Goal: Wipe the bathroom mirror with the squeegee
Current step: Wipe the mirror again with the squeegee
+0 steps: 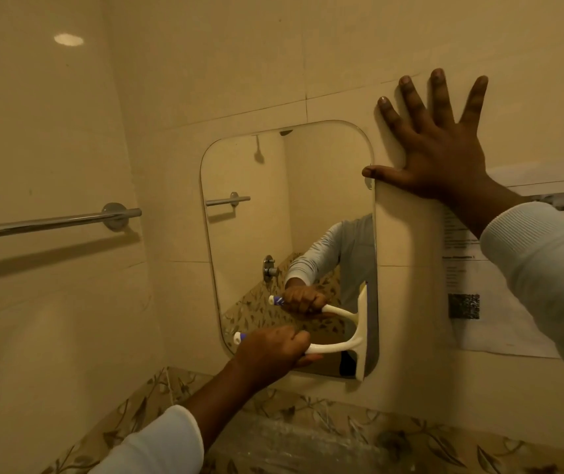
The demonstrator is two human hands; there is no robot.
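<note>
- Towel bar (pixel 44 222): chrome, fixed to the side wall at 9 o'clock of the view. It runs out of frame on the left.
- Left sleeve (pixel 157 443): white cuff, comes in at 7 o'clock.
- Left grip (pixel 270 348): at 6 o'clock, fingers clenched round the squeegee handle. The white and blue handle end sticks out at its 9 o'clock side.
- Mirror (pixel 249 234): rounded rectangle on the beige tiled wall, centre of view. It reflects the towel bar, a wall tap, a grey sleeve and the hand on the handle.
- Squeegee (pixel 360 340): cream plastic, at 5 o'clock on the mirror. The blade stands upright, pressed to the glass along the right edge near the bottom corner, and the handle points to 9 o'clock.
- Floral tile border (pixel 308 422): runs along the wall below the mirror, from 6 to 4 o'clock.
- Right grip (pixel 441 155): at 2 o'clock, released, flat on the wall tile with the fingers spread upward. The thumb tip touches the mirror's right edge near its top corner.
- Paper sheet (pixel 499 313): stuck to the wall at 3 o'clock, with blurred print and a dark square code; the text is unreadable.
- Right sleeve (pixel 547 268): pale ribbed cuff at 4 o'clock, crosses over the sheet.
</note>
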